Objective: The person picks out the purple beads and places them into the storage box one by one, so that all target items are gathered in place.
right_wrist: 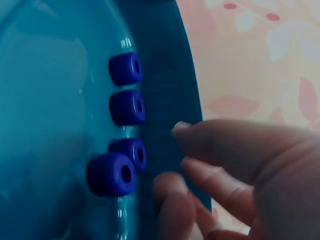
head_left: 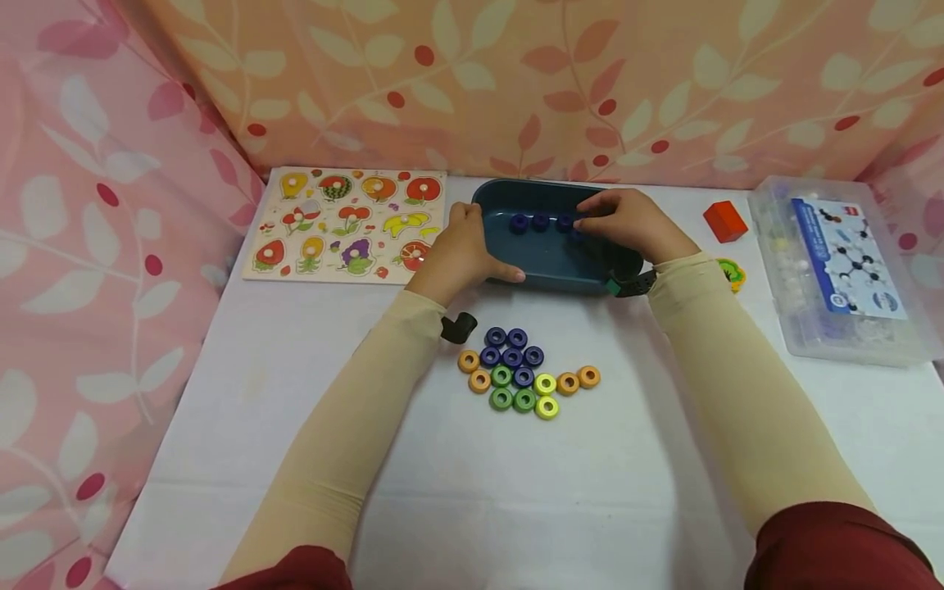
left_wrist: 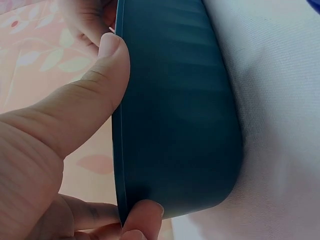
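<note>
A dark teal plastic basin [head_left: 549,260] stands at the back of the table. My left hand [head_left: 459,254] grips its left end, thumb along the front rim and fingertips hooked over the side, as the left wrist view shows. Inside the basin, several purple ring beads [right_wrist: 126,107] lie in a row along the far wall, one of them [right_wrist: 111,175] slightly out of line. My right hand [head_left: 627,221] reaches into the basin beside the rightmost beads, thumb and fingers apart with nothing between them. In front of the basin lies a cluster of purple beads [head_left: 512,357], green beads [head_left: 524,400], yellow beads [head_left: 546,407] and orange beads [head_left: 480,380].
A wooden fruit puzzle board [head_left: 347,221] lies left of the basin. To the right are a red block [head_left: 726,221], a small green and orange piece [head_left: 732,274] partly behind the right arm, and a clear plastic case [head_left: 848,262] with a blue label. Floral cloth [head_left: 501,90] hangs behind.
</note>
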A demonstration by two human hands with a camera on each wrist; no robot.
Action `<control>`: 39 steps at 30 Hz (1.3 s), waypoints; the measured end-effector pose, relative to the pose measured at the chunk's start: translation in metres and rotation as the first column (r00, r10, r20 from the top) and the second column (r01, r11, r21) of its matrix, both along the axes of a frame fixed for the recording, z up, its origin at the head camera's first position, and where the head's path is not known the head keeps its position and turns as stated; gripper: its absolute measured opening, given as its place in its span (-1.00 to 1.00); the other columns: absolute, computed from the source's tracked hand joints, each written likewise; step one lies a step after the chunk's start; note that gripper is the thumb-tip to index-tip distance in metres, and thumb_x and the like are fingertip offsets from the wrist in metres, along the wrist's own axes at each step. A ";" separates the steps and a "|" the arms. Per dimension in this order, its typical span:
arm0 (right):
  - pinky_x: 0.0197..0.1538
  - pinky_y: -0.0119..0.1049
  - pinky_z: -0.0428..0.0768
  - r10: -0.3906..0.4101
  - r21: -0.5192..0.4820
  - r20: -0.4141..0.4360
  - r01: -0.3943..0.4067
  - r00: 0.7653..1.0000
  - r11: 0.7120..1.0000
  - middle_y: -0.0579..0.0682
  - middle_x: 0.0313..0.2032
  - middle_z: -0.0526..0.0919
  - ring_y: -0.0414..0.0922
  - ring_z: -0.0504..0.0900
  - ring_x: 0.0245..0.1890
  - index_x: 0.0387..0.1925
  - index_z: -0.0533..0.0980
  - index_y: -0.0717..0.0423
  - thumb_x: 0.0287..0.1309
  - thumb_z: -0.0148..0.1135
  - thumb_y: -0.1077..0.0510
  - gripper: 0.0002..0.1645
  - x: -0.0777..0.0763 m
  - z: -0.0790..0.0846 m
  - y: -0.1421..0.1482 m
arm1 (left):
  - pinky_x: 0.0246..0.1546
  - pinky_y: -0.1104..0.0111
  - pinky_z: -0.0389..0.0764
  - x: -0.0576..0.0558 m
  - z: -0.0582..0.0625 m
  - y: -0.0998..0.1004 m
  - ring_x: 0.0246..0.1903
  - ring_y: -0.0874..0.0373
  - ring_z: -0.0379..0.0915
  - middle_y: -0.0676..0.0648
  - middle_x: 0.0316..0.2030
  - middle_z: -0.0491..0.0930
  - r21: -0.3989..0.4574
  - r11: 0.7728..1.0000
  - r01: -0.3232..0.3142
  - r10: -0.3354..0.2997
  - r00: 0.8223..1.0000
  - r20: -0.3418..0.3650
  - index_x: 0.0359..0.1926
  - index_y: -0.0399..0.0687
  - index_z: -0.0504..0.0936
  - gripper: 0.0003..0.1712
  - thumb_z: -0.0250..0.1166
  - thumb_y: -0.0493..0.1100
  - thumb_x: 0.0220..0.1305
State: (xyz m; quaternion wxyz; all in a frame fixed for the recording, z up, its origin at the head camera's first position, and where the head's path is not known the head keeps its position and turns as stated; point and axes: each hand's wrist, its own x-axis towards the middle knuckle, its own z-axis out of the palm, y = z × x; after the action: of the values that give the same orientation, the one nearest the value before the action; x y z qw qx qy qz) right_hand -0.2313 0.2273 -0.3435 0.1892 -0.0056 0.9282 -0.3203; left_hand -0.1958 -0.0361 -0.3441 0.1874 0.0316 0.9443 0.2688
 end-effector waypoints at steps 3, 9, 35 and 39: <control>0.34 0.10 0.44 -0.013 -0.012 0.021 0.013 1.000 1.000 0.12 0.24 0.52 0.07 0.44 0.21 0.33 0.46 -0.04 0.27 0.25 -0.28 -0.29 0.004 0.004 0.000 | 0.43 0.16 0.34 0.000 -0.001 0.000 0.41 -0.04 0.19 -0.13 0.56 -0.14 -0.003 1.000 0.000 0.000 1.000 0.002 0.60 -0.12 -0.15 0.57 0.58 0.39 -0.22; 0.22 0.02 0.52 -0.005 -0.069 -0.005 0.005 1.000 0.998 0.06 0.22 0.52 0.05 0.45 0.16 0.27 0.51 -0.05 0.27 0.26 -0.28 -0.34 0.036 0.017 -0.010 | 0.41 0.15 0.36 0.000 -0.001 0.001 0.40 -0.05 0.21 -0.14 0.56 -0.14 -0.012 1.000 -0.002 0.002 1.000 0.009 0.60 -0.11 -0.14 0.55 0.57 0.39 -0.21; -0.01 -0.23 0.59 0.393 -0.165 0.027 -0.384 0.919 0.909 -0.10 -0.07 0.72 -0.16 0.61 -0.20 0.00 0.67 -0.06 0.22 0.38 0.10 -0.71 0.105 -0.045 -0.075 | 0.43 0.15 0.34 -0.003 -0.002 -0.002 0.39 -0.08 0.22 -0.19 0.53 -0.08 -0.006 1.000 0.023 -0.023 0.999 -0.023 0.59 -0.16 -0.10 0.50 0.59 0.34 -0.16; -0.13 -0.26 0.59 0.395 -0.177 0.019 -0.386 0.919 0.906 -0.09 -0.21 0.72 -0.17 0.62 -0.29 0.01 0.66 -0.07 0.20 0.40 0.08 -0.68 0.105 -0.047 -0.072 | 0.43 0.15 0.34 -0.002 0.000 -0.001 0.40 -0.07 0.21 -0.19 0.54 -0.10 -0.008 1.000 0.017 -0.017 1.000 -0.014 0.59 -0.15 -0.11 0.50 0.58 0.35 -0.15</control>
State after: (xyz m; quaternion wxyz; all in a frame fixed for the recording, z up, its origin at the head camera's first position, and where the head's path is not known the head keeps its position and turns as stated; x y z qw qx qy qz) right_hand -0.1264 0.1549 -0.3908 0.2734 -0.1984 0.8722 -0.3538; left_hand -0.1983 -0.0371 -0.3445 0.1832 0.0409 0.9463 0.2633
